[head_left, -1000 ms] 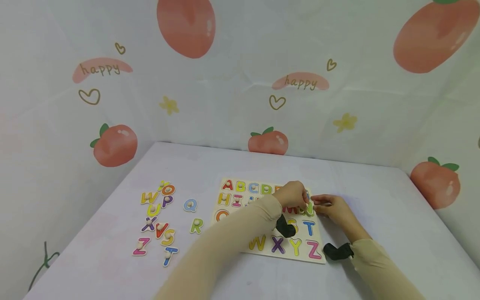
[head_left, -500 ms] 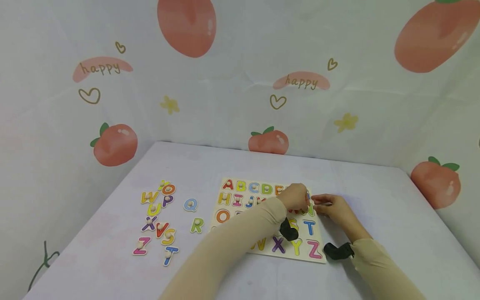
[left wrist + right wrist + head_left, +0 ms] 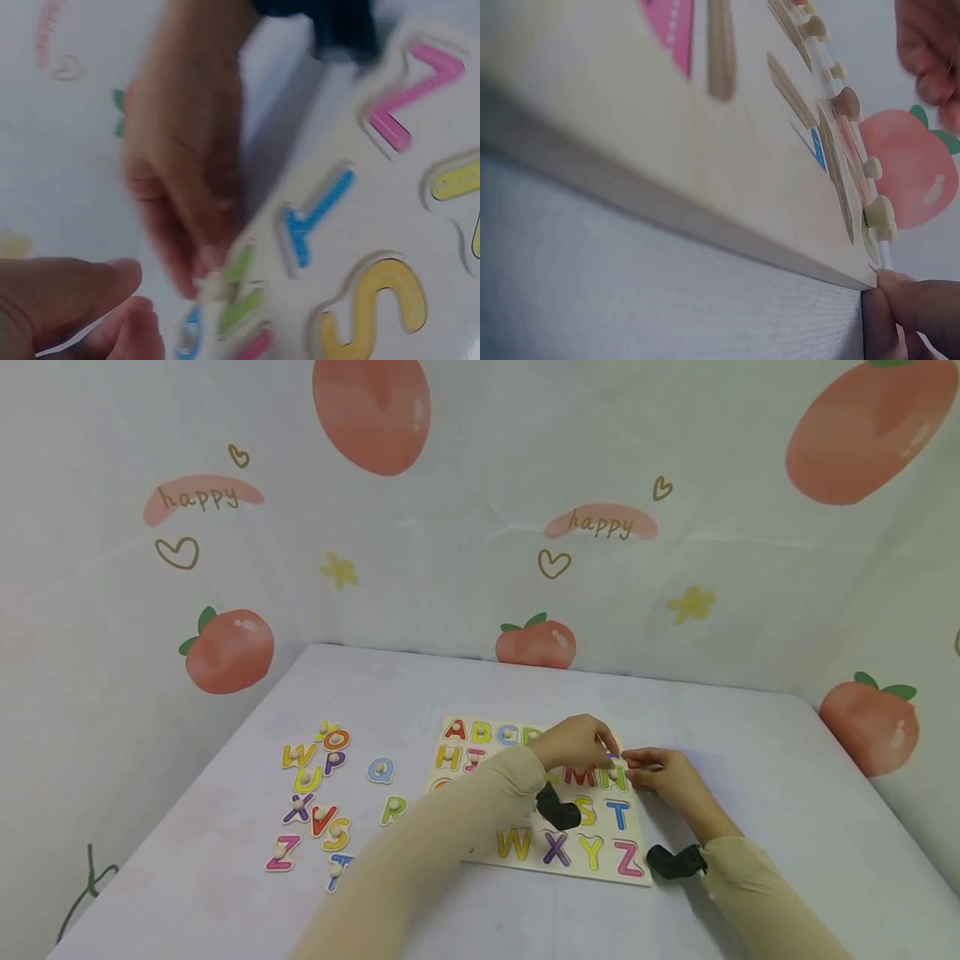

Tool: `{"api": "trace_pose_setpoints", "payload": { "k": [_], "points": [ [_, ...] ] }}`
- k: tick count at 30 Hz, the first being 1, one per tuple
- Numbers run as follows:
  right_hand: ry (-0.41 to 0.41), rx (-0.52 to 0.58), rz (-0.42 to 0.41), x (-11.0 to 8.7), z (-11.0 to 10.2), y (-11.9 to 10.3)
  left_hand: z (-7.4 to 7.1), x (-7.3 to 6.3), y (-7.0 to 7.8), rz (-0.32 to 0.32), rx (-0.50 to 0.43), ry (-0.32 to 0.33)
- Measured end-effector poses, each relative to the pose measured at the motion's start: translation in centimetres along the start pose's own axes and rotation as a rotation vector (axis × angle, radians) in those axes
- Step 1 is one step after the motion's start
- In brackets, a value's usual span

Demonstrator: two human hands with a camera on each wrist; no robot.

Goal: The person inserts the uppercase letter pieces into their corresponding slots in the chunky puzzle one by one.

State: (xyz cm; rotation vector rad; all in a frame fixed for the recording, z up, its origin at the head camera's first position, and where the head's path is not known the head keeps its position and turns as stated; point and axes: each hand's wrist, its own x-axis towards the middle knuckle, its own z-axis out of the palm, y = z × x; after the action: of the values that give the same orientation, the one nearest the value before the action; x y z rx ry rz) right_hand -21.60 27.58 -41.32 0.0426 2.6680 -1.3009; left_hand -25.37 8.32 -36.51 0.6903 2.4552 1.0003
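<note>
The left hand (image 3: pixel 577 743) has a relaxed grip, thumb and fingertips slightly apart and pinching nothing I can see, above the alphabet puzzle board (image 3: pixel 602 823) near its far right corner. The right hand (image 3: pixel 663 774) pinches the board's right edge, probably to stop it sliding. Just under the left fingers, the green N piece (image 3: pixel 613 778) lies at its place in the second row, knob up; whether it sits fully flush I can't tell. Its top points toward the backdrop (image 3: pixel 450 568), its upright strokes running away from the person. The board faces the same way, its long axis seemingly side to side. Off left on the bench (image 3: pixel 720 714) lie the blue Q (image 3: pixel 381 769), green R (image 3: pixel 393 811) and pink Z (image 3: pixel 282 852), knobs up, presumably for easy lifting.
</note>
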Motion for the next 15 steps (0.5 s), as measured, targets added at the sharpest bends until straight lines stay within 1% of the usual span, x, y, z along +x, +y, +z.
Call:
{"api": "trace_pose_setpoints", "payload": {
  "k": [3,4,7,9,12,15],
  "points": [
    [0.004,-0.013,0.013,0.0,0.0,-0.2,-2.5,-1.7,-0.3,0.073,-0.116,-0.040],
    [0.004,-0.016,0.015,0.0,0.0,-0.3,-3.3,-2.4,-0.5,0.092,-0.146,-0.044],
    [0.006,-0.016,0.031,0.0,0.0,-0.4,-6.0,-4.7,-1.3,0.140,-0.163,-0.043],
    [0.004,-0.014,0.035,0.0,0.0,-0.4,-7.8,-6.4,-2.2,0.159,-0.158,-0.030],
    [0.010,-0.012,0.045,0.1,0.1,-0.3,-10.3,-9.2,-3.8,0.156,-0.147,0.002],
    [0.016,-0.012,0.054,0.1,0.2,-0.1,-12.5,-12.3,-5.7,0.117,-0.147,0.042]
  ]
}}
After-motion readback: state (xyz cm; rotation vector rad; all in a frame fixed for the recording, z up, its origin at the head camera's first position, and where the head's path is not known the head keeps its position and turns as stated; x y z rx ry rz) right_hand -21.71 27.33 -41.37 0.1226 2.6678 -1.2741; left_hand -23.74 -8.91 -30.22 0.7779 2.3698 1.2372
